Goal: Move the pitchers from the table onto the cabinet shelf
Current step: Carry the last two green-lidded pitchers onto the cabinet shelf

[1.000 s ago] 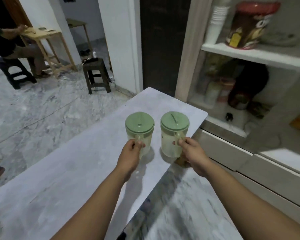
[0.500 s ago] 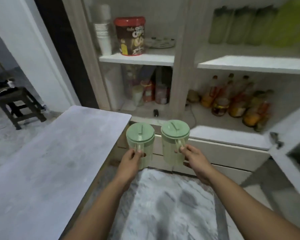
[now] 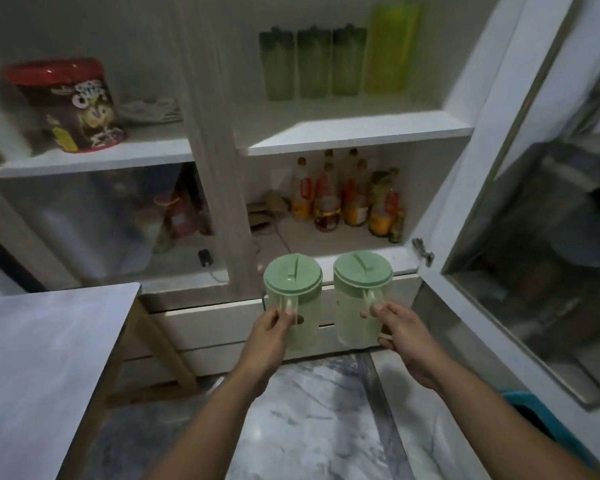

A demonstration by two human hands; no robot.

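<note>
1. Head view: white cabinet shelving fills the scene ahead of us, its glass door (image 3: 520, 216) swung open at 3 o'clock, with marbled floor (image 3: 312, 420) underfoot.
2. At 9 o'clock sits the grey table (image 3: 45, 358), with no pitcher on the part we see.
3. Our left hand (image 3: 267, 336) grasps the handle of the left pitcher (image 3: 293, 299), fingers curled round it; the pitcher is upright, held in the air in front of the drawer fronts (image 3: 215, 327), green lid on.
4. Our right hand (image 3: 400, 332) grasps the handle of the right pitcher (image 3: 361, 296) in the same way, just beside the first, the two apart by a narrow gap.
5. Both pitchers hang just below the front edge of the lower shelf (image 3: 347, 237), near 6 o'clock of it, not on it.
6. On that shelf at 12 o'clock stands a cluster of sauce bottles and jars (image 3: 347, 199).
7. One level higher, the upper shelf (image 3: 357, 135) carries three dark green bottles (image 3: 312, 62) and a bright yellow-green container (image 3: 392, 46).
8. At 10 o'clock a red-lidded cereal tub (image 3: 71, 105) stands on the left shelf (image 3: 94, 161).
9. A teal bin rim (image 3: 530, 407) shows at 4 o'clock.
</note>
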